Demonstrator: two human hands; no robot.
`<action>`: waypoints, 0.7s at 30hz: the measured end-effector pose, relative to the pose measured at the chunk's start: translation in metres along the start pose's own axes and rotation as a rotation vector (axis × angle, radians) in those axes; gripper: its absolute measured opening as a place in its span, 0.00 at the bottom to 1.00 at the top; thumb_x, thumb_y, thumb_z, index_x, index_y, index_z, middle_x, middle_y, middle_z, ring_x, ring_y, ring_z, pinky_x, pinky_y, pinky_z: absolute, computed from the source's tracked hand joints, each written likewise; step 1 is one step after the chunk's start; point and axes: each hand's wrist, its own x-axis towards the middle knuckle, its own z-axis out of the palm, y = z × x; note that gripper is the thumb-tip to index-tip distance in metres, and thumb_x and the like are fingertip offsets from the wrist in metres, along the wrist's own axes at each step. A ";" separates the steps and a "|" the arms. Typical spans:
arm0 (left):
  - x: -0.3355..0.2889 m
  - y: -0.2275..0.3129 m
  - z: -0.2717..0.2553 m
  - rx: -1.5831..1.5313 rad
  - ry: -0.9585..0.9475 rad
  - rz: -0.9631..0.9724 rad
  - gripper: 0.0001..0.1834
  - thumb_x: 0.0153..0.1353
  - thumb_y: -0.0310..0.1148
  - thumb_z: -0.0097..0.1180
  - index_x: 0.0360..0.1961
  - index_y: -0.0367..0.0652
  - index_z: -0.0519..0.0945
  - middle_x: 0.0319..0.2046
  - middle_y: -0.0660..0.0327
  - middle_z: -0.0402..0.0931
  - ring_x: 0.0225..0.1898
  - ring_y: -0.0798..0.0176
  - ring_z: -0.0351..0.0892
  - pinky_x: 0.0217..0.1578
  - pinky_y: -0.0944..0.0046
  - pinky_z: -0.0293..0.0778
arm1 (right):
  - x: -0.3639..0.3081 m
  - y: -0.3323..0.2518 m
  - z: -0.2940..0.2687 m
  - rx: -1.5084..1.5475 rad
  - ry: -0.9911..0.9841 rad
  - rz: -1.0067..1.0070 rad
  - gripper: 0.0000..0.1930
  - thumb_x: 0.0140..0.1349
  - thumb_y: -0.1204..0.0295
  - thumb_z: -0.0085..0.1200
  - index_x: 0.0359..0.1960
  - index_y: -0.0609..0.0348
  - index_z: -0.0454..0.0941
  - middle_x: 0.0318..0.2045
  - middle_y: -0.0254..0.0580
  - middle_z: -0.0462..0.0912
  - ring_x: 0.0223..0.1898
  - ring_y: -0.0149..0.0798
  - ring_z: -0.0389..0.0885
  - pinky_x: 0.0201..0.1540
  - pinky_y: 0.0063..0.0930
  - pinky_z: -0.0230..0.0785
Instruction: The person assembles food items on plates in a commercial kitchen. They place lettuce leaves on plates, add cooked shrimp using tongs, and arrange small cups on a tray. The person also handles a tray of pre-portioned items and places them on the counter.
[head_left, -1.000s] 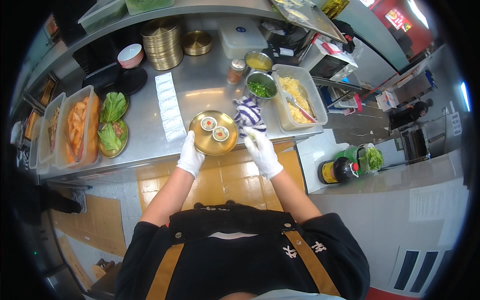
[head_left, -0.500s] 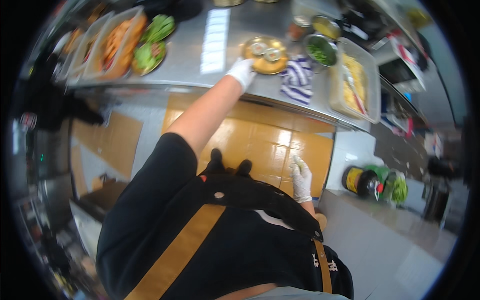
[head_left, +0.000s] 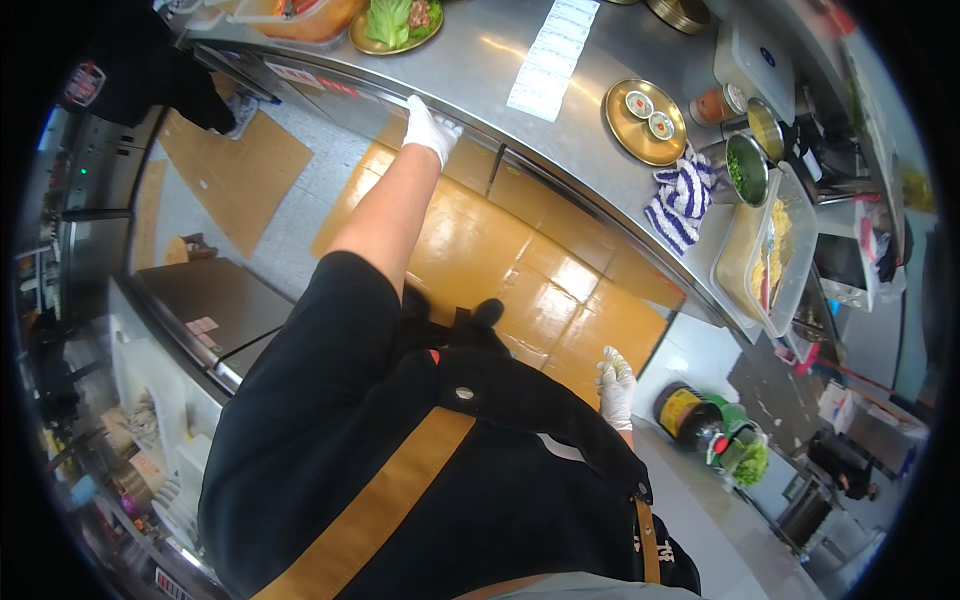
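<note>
My left hand (head_left: 430, 133), in a white glove, is held just off the front edge of the steel counter (head_left: 480, 95). Its thumb and fingers are apart with nothing between them. Low on the right, beside my body, my right hand (head_left: 617, 388) is also gloved, its fingers curled in and yellowish at the tips. Whether they hold something small cannot be made out. A round gold plate (head_left: 630, 140) on the counter carries two small round lidded cups (head_left: 650, 114). Next to it lies a crumpled blue-and-white striped cloth (head_left: 680, 205).
A strip of white paper slips (head_left: 555, 60) lies left of the plate. Farther left is a gold plate with lettuce (head_left: 390, 22). On the right stand a metal bowl of chopped greens (head_left: 745, 170) and a plastic tub (head_left: 735, 265). Large bottles (head_left: 690, 415) stand low right. Someone's dark leg (head_left: 190, 95) shows far left.
My left hand has let go of the gold plate and drawn back left, off the counter. The view has turned, so the counter slants down to the right. My right hand stays low.
</note>
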 end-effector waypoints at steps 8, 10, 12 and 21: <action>0.007 0.007 -0.071 0.057 -0.212 -0.069 0.34 0.74 0.56 0.38 0.70 0.40 0.60 0.67 0.54 0.65 0.66 0.52 0.66 0.66 0.48 0.64 | 0.001 -0.059 0.078 -0.312 -0.100 -0.095 0.19 0.70 0.81 0.43 0.61 0.63 0.73 0.42 0.34 0.79 0.36 0.24 0.73 0.37 0.17 0.69; -0.028 0.022 -0.122 0.202 -0.233 -0.053 0.31 0.74 0.53 0.41 0.67 0.40 0.65 0.61 0.57 0.72 0.61 0.56 0.73 0.63 0.51 0.68 | 0.014 -0.075 0.125 -0.345 -0.251 -0.160 0.19 0.70 0.81 0.42 0.61 0.62 0.74 0.39 0.32 0.79 0.30 0.22 0.71 0.31 0.14 0.64; -0.064 0.054 -0.176 0.308 -0.222 -0.075 0.29 0.74 0.49 0.43 0.66 0.40 0.67 0.59 0.58 0.75 0.59 0.59 0.75 0.61 0.55 0.70 | 0.027 -0.093 0.178 -0.344 -0.354 -0.154 0.19 0.69 0.81 0.41 0.60 0.60 0.74 0.34 0.29 0.79 0.26 0.21 0.70 0.28 0.13 0.62; -0.149 0.222 -0.311 1.294 0.403 0.638 0.46 0.59 0.41 0.65 0.74 0.41 0.54 0.56 0.47 0.74 0.58 0.49 0.75 0.57 0.58 0.71 | 0.091 -0.169 0.428 -0.510 -0.559 -0.381 0.15 0.69 0.78 0.49 0.55 0.66 0.77 0.51 0.43 0.83 0.54 0.33 0.79 0.62 0.26 0.66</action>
